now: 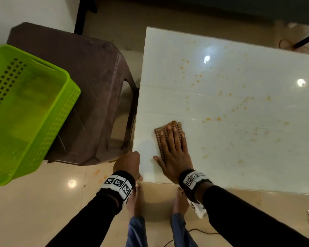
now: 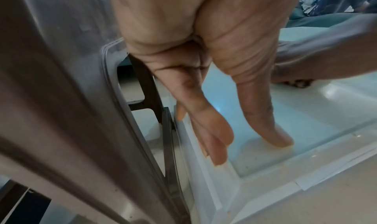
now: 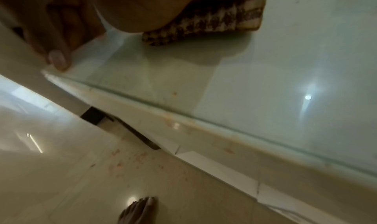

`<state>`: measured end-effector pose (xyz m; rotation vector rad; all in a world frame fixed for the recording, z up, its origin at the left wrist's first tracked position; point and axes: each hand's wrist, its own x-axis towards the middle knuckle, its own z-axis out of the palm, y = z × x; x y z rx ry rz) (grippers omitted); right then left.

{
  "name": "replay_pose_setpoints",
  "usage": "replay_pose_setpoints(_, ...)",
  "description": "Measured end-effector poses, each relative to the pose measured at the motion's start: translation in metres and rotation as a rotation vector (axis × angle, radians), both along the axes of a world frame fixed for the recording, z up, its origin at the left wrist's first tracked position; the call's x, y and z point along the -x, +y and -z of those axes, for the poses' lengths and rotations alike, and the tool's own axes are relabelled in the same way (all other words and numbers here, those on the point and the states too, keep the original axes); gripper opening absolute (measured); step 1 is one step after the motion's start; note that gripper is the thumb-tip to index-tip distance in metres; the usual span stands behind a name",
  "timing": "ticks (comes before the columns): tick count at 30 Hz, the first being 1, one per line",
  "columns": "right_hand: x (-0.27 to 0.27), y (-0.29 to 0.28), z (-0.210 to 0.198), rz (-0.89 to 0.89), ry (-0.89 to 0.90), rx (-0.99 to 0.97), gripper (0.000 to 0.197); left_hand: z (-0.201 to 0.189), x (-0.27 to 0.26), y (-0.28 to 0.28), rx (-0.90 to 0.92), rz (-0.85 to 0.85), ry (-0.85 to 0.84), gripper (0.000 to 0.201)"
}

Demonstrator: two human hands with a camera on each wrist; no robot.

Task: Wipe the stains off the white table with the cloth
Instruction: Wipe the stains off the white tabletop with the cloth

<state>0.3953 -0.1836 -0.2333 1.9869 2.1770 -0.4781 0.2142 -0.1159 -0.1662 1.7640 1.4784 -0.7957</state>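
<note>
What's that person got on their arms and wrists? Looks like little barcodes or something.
Both arms are in long black sleeves. The left hand and right hand are bare, and each wrist wears a black band carrying white squares printed with black-and-white square code markers. A white device hangs under the right wrist.

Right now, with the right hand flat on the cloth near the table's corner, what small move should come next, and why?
Probably slide the cloth forward and to the right under the flat right hand, toward the orange stains just beyond the fingertips. The white table is still spotted across most of its surface, and the left hand rests at the near corner, seemingly steadying it.
</note>
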Motion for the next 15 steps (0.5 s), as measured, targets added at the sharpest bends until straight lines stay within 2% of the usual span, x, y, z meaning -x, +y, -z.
replay_pose_setpoints(1,-0.004,-0.003,0.002,-0.026,0.001,-0.003,0.082,-0.001,-0.002,0.0,0.013,-0.003,0.004,0.048)
replay_pose_setpoints(3,-0.013,0.031,0.007,0.0,0.011,-0.03,0.081,0.002,-0.003,-0.001,0.023,-0.011,0.01,0.048)
replay_pose_setpoints(6,-0.017,0.121,0.01,0.185,0.003,-0.075,0.086,0.007,-0.001,-0.003,0.015,-0.033,0.01,0.049)
replay_pose_setpoints(8,-0.019,0.157,0.009,0.277,-0.006,-0.064,0.087,0.009,0.001,-0.004,-0.002,-0.045,0.0,0.049)
replay_pose_setpoints(11,-0.016,0.142,0.012,0.211,-0.015,-0.102,0.087,0.008,0.001,-0.005,-0.011,-0.051,-0.007,0.047)
replay_pose_setpoints(15,0.005,0.061,0.01,-0.054,-0.022,-0.059,0.082,0.002,0.0,0.001,0.009,-0.042,0.007,0.053)
